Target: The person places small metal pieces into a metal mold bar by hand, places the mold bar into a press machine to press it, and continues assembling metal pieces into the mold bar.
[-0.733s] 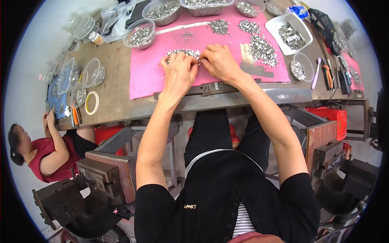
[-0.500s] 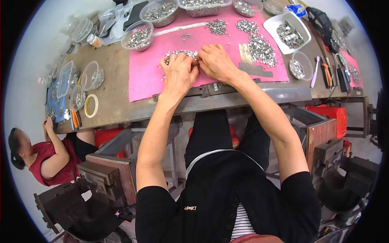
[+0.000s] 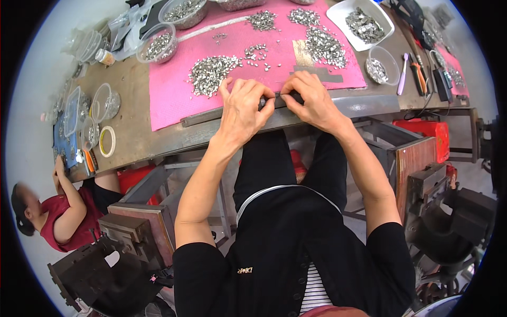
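One dark narrow strip (image 3: pixel 277 99) sits pinched between our hands at the near edge of the pink mat (image 3: pixel 169 100), long axis running left-right along the bench edge. Our left hand (image 3: pixel 244 108) curls over its left end, fingers closed on it; our right hand (image 3: pixel 311 100) grips the right end, fingers bent shut. We can't tell what the strip carries. Just beyond lies a pile of small silver parts (image 3: pixel 211 71), more heaps further back, a white tray (image 3: pixel 338 10) at far right. Another person (image 3: pixel 68 211) sits at lower left.
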`<state>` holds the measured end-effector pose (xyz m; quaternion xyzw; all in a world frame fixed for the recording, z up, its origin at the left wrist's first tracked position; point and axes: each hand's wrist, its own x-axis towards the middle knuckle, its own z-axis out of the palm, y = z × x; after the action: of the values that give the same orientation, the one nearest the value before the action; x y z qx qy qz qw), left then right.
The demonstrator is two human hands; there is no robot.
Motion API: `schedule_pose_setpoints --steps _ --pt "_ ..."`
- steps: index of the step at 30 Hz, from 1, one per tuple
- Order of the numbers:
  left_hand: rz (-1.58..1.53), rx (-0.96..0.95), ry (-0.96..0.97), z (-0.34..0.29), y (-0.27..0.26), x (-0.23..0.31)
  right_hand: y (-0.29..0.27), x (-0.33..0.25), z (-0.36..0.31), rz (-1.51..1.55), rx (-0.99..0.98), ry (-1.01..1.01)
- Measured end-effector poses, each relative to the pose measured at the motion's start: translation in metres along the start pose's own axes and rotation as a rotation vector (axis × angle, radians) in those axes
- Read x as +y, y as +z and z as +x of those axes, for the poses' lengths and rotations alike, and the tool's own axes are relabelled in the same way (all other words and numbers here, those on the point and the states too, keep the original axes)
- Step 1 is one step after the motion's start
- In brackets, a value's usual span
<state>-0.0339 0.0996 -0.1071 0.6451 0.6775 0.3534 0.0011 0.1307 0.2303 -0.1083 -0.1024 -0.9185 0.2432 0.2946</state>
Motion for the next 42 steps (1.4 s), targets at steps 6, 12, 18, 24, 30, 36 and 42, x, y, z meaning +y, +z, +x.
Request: schedule_pose_setpoints --steps 6,12,18,24,30,36,42 --pt "0.061 -0.001 0.023 -0.001 0.003 0.002 0.006 -0.002 0.0 -0.096 0.011 -0.086" --pt "0.038 0.095 -0.047 0.003 -0.008 -0.022 0.002 0.0 -0.002 -0.074 0.004 -0.094" --pt "0.349 -0.194 -0.196 0.015 -0.02 -0.053 -0.001 0.002 -0.002 0.074 0.019 0.045" --pt "0.246 -0.27 -0.167 -0.009 -0.038 -0.04 -0.002 0.005 0.013 -0.008 0.103 -0.018" --pt "0.294 -0.191 -0.168 -0.003 -0.029 -0.043 0.027 0.012 0.05 -0.098 0.048 -0.089" --pt "0.18 -0.112 -0.162 -0.012 -0.045 -0.044 0.05 0.016 0.064 -0.11 0.033 -0.059" --pt "0.186 0.198 -0.181 -0.004 -0.036 -0.045 0.063 0.018 0.078 -0.201 -0.012 -0.083"
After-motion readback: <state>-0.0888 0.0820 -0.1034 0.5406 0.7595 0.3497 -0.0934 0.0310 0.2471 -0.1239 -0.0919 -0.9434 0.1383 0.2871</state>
